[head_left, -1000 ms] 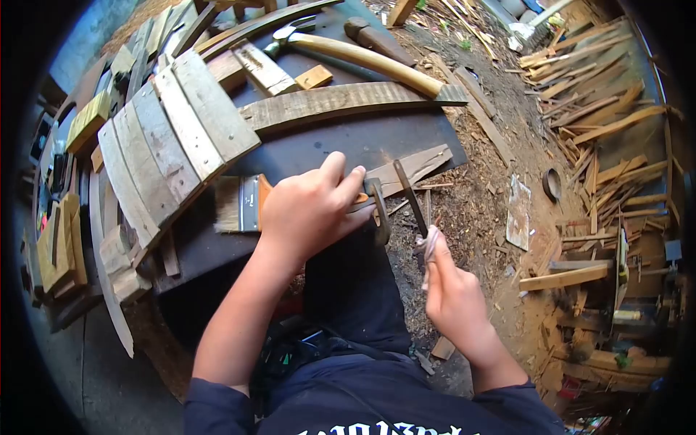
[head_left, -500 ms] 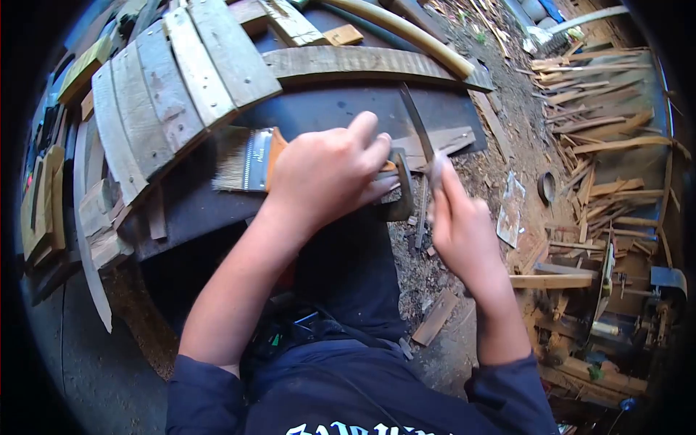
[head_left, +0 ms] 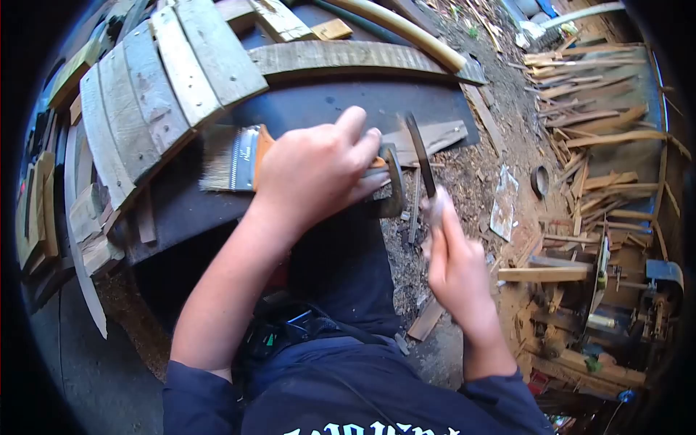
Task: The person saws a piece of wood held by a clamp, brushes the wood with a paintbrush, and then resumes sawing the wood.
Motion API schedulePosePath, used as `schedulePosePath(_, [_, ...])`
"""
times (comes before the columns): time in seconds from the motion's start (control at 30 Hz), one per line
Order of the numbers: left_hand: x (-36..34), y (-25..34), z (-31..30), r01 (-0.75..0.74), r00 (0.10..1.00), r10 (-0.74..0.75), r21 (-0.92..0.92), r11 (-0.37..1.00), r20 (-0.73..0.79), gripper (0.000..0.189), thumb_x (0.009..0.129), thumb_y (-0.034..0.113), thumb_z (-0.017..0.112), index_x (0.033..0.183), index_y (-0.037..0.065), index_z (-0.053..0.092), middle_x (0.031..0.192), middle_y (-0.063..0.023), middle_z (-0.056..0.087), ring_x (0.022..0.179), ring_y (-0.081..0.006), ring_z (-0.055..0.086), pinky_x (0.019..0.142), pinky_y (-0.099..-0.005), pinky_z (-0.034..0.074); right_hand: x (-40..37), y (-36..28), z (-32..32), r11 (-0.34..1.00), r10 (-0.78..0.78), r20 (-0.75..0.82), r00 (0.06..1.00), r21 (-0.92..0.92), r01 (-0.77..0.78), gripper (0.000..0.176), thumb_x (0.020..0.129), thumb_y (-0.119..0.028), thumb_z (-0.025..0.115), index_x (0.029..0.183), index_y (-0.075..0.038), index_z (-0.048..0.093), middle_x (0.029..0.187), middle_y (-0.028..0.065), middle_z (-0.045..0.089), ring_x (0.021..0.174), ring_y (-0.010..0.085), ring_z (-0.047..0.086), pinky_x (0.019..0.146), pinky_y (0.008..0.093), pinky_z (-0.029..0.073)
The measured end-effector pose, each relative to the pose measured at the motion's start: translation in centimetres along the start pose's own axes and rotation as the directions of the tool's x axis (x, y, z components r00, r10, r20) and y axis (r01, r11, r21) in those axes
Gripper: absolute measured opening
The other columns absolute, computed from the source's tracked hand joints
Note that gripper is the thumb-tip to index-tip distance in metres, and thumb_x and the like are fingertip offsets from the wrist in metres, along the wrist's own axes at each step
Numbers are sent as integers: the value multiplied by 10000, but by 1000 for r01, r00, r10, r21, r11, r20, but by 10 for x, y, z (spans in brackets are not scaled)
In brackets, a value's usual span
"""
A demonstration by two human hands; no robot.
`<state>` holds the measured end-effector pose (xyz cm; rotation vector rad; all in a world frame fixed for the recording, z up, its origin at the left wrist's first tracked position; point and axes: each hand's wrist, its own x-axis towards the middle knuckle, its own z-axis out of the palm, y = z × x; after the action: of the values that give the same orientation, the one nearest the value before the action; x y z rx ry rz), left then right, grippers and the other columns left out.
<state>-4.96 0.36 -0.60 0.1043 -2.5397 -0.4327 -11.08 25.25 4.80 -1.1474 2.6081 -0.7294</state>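
My left hand (head_left: pixel 315 163) is closed around the handle of a wide paintbrush (head_left: pixel 246 156). Its pale bristles point left, over the dark tabletop (head_left: pixel 304 109). Beyond my knuckles the wooden handle end lies against a dark curved metal piece (head_left: pixel 395 181); I cannot make out what that piece is. To the right, my right hand (head_left: pixel 458 264), slightly blurred, grips a long, dark, narrow file-like tool (head_left: pixel 420 156) that points up and away from me. The tool stands apart from the brush handle. My fingers hide its grip end.
A panel of nailed wooden slats (head_left: pixel 159 80) rests on the table's left side. A curved board (head_left: pixel 348 59) lies along the back, with a loose offcut (head_left: pixel 428 141) at the right edge. Scrap wood (head_left: pixel 594 130) is piled on the ground at right, near a black ring (head_left: pixel 539 181).
My right hand and the file-like tool have moved down toward me, away from the brush handle. My left hand keeps its hold on the paintbrush. The whole view has shifted slightly.
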Motion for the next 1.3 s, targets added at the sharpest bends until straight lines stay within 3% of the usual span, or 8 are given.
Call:
schedulePosePath(0.23, [0, 4, 1, 8, 1000, -8, 1, 1000, 11, 461, 795, 414, 862, 1149, 138, 756, 930, -41, 585, 717, -228, 708, 605, -374, 570, 46, -3, 2, 978, 0, 53, 999, -207, 11, 556, 1032, -15, 543, 1577, 14, 435, 880, 291, 724, 776, 477, 735, 643, 552, 564])
schedulePosePath(0.47, [-6, -2, 3, -20, 1000, 20, 9, 1000, 11, 429, 821, 414, 838, 1124, 120, 759, 942, -55, 595, 715, -240, 714, 597, -388, 569, 9, -1, 1, 998, 69, -18, 997, 9, -69, 538, 1038, -9, 539, 1572, -11, 477, 837, 245, 720, 672, 378, 749, 629, 460, 583])
schedulePosePath(0.57, [-1, 0, 6, -3, 1000, 3, -1, 1000, 14, 432, 829, 428, 830, 1127, 123, 759, 944, -60, 595, 714, -243, 715, 592, -392, 571, 45, 3, 7, 974, -36, -4, 999, -226, 34, 527, 1047, 5, 518, 1571, -27, 477, 857, 252, 724, 679, 380, 752, 609, 464, 567])
schedulePosePath(0.63, [-3, -1, 4, -3, 1000, 3, 7, 1000, 31, 438, 833, 436, 826, 1135, 126, 758, 943, -61, 594, 714, -246, 716, 590, -394, 572, 23, 2, 6, 992, -22, -39, 999, -123, 17, 533, 1049, 7, 513, 1579, -40, 474, 882, 251, 735, 687, 385, 752, 613, 463, 570])
schedulePosePath(0.77, [-4, -6, 10, -58, 998, 57, -24, 998, -28, 397, 828, 453, 826, 981, 106, 710, 918, -68, 589, 693, -261, 718, 576, -397, 577, -15, 4, -1, 990, 94, -3, 996, -103, -93, 559, 1046, 29, 512, 1597, -59, 478, 918, 212, 753, 670, 298, 753, 617, 394, 574])
schedulePosePath(0.8, [-2, -3, 8, -31, 999, 30, 57, 998, 13, 376, 826, 443, 829, 921, 103, 701, 894, -70, 586, 680, -257, 715, 574, -398, 576, -4, 9, 2, 995, 5, -34, 999, -100, -8, 542, 1056, 9, 506, 1593, -58, 484, 856, 179, 738, 656, 270, 744, 610, 389, 563])
schedulePosePath(1.1, [-2, -4, 7, -51, 997, 52, 12, 999, -63, 380, 808, 459, 834, 815, 108, 688, 892, -65, 612, 670, -264, 723, 557, -401, 585, -7, -1, 12, 989, 53, -69, 996, -137, -62, 510, 1068, -17, 506, 1577, -30, 490, 809, 199, 700, 658, 292, 732, 610, 420, 546])
schedulePosePath(1.3, [-3, -3, 9, -44, 996, 47, 46, 998, -70, 308, 781, 394, 821, 778, 105, 716, 867, -60, 639, 658, -253, 732, 553, -394, 591, 43, 4, 16, 977, -69, -72, 995, -209, 53, 489, 1084, -47, 493, 1573, -42, 488, 864, 211, 721, 663, 296, 733, 612, 410, 539])
